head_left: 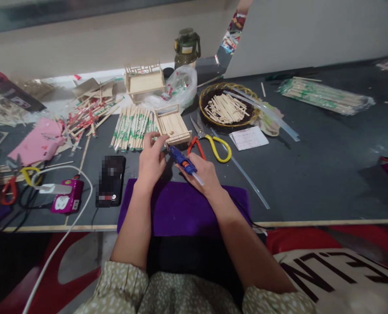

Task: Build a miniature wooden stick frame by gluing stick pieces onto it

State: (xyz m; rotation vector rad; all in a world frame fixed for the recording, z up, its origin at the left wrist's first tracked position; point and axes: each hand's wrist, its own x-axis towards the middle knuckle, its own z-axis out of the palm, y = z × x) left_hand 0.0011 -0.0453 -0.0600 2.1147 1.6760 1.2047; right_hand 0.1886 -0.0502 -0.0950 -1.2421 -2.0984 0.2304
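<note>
My right hand (202, 174) is wrapped round a blue glue gun (183, 160) with a clear stick at its back end. The gun's tip points at the near left corner of a small wooden stick frame (172, 124). At that same corner my left hand (152, 159) has its fingers bent and closed; whether they pinch a small piece is too small to tell. Left of the frame lie wrapped chopsticks (132, 128). Scissors with red and yellow handles (218, 148) lie to its right. A purple cloth (183, 209) is under my forearms.
A basket of short sticks (228, 107), paper slips (249, 138) and clear glue sticks (251, 183) are at right. A second wooden model (145, 83) and a green bottle (187, 48) stand behind. At left are a phone (111, 181), a purple power block (67, 196) and cables.
</note>
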